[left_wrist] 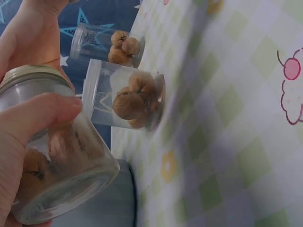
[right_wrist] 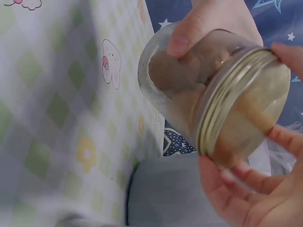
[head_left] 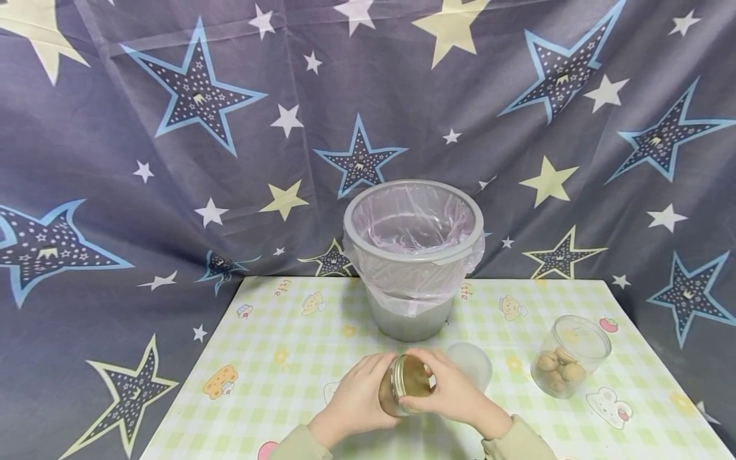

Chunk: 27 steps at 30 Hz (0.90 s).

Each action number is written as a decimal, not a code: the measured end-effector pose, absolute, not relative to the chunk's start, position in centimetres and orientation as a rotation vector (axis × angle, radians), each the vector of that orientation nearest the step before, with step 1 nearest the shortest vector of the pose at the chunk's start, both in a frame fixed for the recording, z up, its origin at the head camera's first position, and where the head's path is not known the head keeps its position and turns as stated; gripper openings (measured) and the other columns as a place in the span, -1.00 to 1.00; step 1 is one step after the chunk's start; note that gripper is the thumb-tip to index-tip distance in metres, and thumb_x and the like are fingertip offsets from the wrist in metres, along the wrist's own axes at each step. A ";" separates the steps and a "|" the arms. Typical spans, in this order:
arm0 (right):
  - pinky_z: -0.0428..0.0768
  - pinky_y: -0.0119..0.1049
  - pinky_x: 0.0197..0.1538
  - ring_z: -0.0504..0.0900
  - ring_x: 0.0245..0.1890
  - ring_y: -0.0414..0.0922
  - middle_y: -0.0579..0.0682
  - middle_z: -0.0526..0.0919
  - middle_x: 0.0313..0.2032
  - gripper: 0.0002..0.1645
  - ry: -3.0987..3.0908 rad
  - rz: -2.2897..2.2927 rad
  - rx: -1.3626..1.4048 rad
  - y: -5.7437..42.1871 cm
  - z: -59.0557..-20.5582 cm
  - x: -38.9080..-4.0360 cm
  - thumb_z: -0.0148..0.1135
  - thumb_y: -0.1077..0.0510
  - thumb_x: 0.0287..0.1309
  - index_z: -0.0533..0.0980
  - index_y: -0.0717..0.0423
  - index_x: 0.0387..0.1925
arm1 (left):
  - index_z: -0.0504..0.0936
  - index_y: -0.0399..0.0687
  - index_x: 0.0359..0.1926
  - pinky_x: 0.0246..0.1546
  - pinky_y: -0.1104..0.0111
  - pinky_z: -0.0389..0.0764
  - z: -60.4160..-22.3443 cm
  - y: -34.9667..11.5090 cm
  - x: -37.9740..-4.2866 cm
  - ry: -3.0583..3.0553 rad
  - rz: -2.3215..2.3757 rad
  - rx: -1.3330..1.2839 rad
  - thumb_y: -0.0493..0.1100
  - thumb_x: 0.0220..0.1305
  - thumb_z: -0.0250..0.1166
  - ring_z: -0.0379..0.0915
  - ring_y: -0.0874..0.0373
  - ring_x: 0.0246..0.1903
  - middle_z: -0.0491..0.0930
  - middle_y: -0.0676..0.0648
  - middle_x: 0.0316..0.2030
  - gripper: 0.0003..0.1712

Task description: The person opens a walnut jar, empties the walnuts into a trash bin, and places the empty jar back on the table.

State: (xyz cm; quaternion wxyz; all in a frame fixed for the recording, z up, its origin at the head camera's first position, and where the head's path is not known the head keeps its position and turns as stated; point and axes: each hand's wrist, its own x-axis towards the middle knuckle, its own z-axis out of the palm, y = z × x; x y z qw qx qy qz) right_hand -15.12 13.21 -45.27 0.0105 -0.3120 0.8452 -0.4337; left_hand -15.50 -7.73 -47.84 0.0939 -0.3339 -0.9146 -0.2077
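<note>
Tilted between both hands is a glass jar [right_wrist: 163, 90] with brown walnuts inside and a gold metal lid [right_wrist: 265, 109] on its mouth. My left hand [head_left: 358, 397] grips the jar's body, its thumb across the glass in the left wrist view. My right hand [head_left: 454, 393] holds the lid by its edge, thumb and fingers spread around the rim. Just beyond the right hand stands a clear plastic container [left_wrist: 102, 99] with walnuts in it, mostly hidden behind that hand in the head view.
A second clear container [head_left: 582, 338] with walnuts stands at the table's right. Behind the hands is a grey bin [head_left: 411, 322] lined with a thin pinkish bag [head_left: 414, 278]. A green-checked cloth [head_left: 230, 338] covers the table; a star-patterned curtain [head_left: 230, 172] hangs behind it.
</note>
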 end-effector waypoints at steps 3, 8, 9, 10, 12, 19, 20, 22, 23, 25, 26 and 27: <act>0.53 -0.52 -0.27 0.41 -0.13 -0.04 0.14 0.43 -0.02 -0.12 2.651 -1.349 -1.070 13.2 -45.5 -15.3 0.46 -0.07 -0.10 0.31 0.21 0.20 | 0.29 -0.19 0.25 0.10 0.09 0.53 -47.8 -7.9 -15.5 -2.716 -0.672 -1.004 0.07 -0.32 0.59 0.44 0.01 0.11 0.47 -0.10 0.15 0.09; 0.47 -0.52 -0.24 0.38 -0.11 -0.15 0.04 0.40 -0.05 -0.12 2.676 -1.357 -1.225 13.3 -45.8 -15.6 0.50 -0.04 -0.17 0.33 0.15 0.19 | 0.29 -0.15 0.25 0.10 0.08 0.53 -47.6 -8.2 -15.7 -2.695 -0.750 -1.044 0.06 -0.31 0.60 0.43 0.02 0.13 0.47 -0.08 0.15 0.07; 0.48 -0.50 -0.24 0.37 -0.11 -0.16 0.04 0.39 -0.04 -0.12 2.671 -1.367 -1.256 13.3 -45.8 -15.6 0.50 -0.02 -0.19 0.34 0.14 0.18 | 0.29 -0.14 0.25 0.10 0.08 0.53 -47.6 -8.3 -15.8 -2.692 -0.759 -1.055 0.06 -0.30 0.59 0.42 0.02 0.13 0.47 -0.07 0.16 0.07; 0.49 -0.48 -0.25 0.37 -0.11 -0.16 0.05 0.38 -0.03 -0.13 2.665 -1.374 -1.292 13.4 -45.9 -15.6 0.51 0.00 -0.20 0.34 0.13 0.18 | 0.29 -0.14 0.26 0.11 0.08 0.53 -47.6 -8.4 -15.8 -2.695 -0.761 -1.066 0.07 -0.29 0.59 0.42 0.03 0.13 0.46 -0.07 0.16 0.07; 0.54 -0.39 -0.18 0.36 -0.06 -0.15 0.04 0.37 0.00 -0.13 2.675 -1.347 -1.377 13.4 -45.8 -15.6 0.53 0.02 -0.24 0.36 0.10 0.17 | 0.28 -0.15 0.27 0.11 0.09 0.53 -47.5 -8.6 -15.8 -2.706 -0.770 -1.090 0.09 -0.27 0.58 0.42 0.03 0.14 0.46 -0.07 0.17 0.07; 0.58 0.03 0.05 0.28 0.13 0.01 0.12 0.31 0.12 -0.06 2.643 -1.215 -1.667 13.3 -45.5 -15.4 0.59 0.16 -0.41 0.37 0.00 0.14 | 0.26 -0.18 0.28 0.10 0.09 0.54 -47.4 -9.1 -15.8 -2.759 -0.757 -1.151 0.13 -0.28 0.58 0.42 0.03 0.13 0.45 -0.07 0.18 0.10; 0.58 0.08 0.05 0.27 0.14 0.02 0.12 0.30 0.13 -0.06 2.638 -1.212 -1.673 13.3 -45.5 -15.4 0.59 0.15 -0.41 0.37 0.00 0.15 | 0.26 -0.18 0.28 0.10 0.08 0.53 -47.5 -9.1 -15.8 -2.768 -0.762 -1.144 0.13 -0.28 0.57 0.42 0.03 0.14 0.44 -0.07 0.18 0.11; 0.55 0.11 0.07 0.27 0.16 0.03 0.11 0.30 0.15 -0.05 2.633 -1.221 -1.666 13.3 -45.6 -15.4 0.56 0.10 -0.36 0.35 0.01 0.19 | 0.25 -0.18 0.29 0.10 0.06 0.53 -47.7 -9.2 -15.8 -2.780 -0.769 -1.123 0.12 -0.28 0.58 0.41 0.01 0.15 0.44 -0.08 0.19 0.12; 0.55 0.10 0.08 0.29 0.16 0.03 0.11 0.30 0.15 -0.04 2.633 -1.231 -1.649 13.3 -45.6 -15.4 0.54 0.07 -0.34 0.34 0.03 0.21 | 0.24 -0.19 0.29 0.10 0.04 0.53 -47.7 -9.2 -15.7 -2.782 -0.765 -1.113 0.12 -0.28 0.58 0.40 0.00 0.15 0.43 -0.09 0.20 0.13; 0.58 0.04 0.06 0.34 0.14 0.02 0.11 0.32 0.15 -0.04 2.636 -1.263 -1.563 13.3 -45.7 -15.4 0.50 0.01 -0.26 0.30 0.10 0.25 | 0.24 -0.19 0.30 0.10 0.03 0.53 -47.7 -9.3 -15.7 -2.774 -0.776 -1.093 0.09 -0.30 0.59 0.40 -0.01 0.15 0.43 -0.10 0.20 0.13; 0.60 -0.05 0.03 0.37 0.12 0.02 0.11 0.34 0.14 -0.04 2.643 -1.280 -1.502 13.3 -45.7 -15.4 0.48 -0.03 -0.21 0.29 0.12 0.26 | 0.24 -0.19 0.29 0.10 0.03 0.53 -47.7 -9.2 -15.7 -2.761 -0.777 -1.084 0.07 -0.31 0.60 0.40 0.00 0.15 0.44 -0.09 0.19 0.13; 0.62 -0.16 -0.01 0.41 0.09 0.03 0.12 0.36 0.13 -0.05 2.652 -1.297 -1.433 13.2 -45.7 -15.4 0.46 -0.04 -0.16 0.28 0.15 0.27 | 0.25 -0.18 0.29 0.10 0.04 0.53 -47.7 -9.2 -15.7 -2.743 -0.770 -1.075 0.06 -0.31 0.60 0.40 0.00 0.15 0.45 -0.09 0.19 0.13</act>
